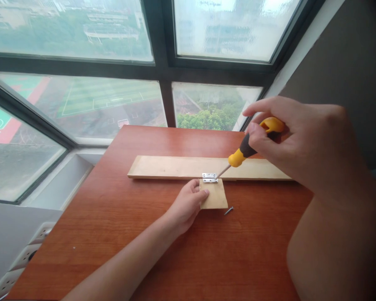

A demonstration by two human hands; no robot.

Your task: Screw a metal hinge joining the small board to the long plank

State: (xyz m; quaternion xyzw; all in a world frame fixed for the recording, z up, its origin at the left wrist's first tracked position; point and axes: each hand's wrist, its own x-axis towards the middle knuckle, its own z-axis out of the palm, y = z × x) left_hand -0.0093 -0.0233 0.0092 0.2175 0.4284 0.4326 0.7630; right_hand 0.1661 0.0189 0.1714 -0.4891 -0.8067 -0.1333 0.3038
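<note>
My right hand (pixel 288 138) is closed round the yellow and black handle of a screwdriver (pixel 245 147). The tool slants down to the left, its tip at the right end of a silver hinge (pixel 209 178). That hinge spans the edge of a long pale wooden board (pixel 169 166) and a small square wooden piece (pixel 214 196). With thumb on top and fingers at the left edge, my left hand (pixel 189 202) grips the small piece. Whether a screw sits under the tip is too small to tell. A loose screw (pixel 228 210) lies just below the piece's lower right corner.
Everything rests on a reddish-brown wooden table (pixel 113 259). Large windows with a dark frame (pixel 164 71) stand behind it. Wall sockets (pixel 26 255) are at the lower left, beside the table edge. A tiny light speck (pixel 74 247) lies on the table at left.
</note>
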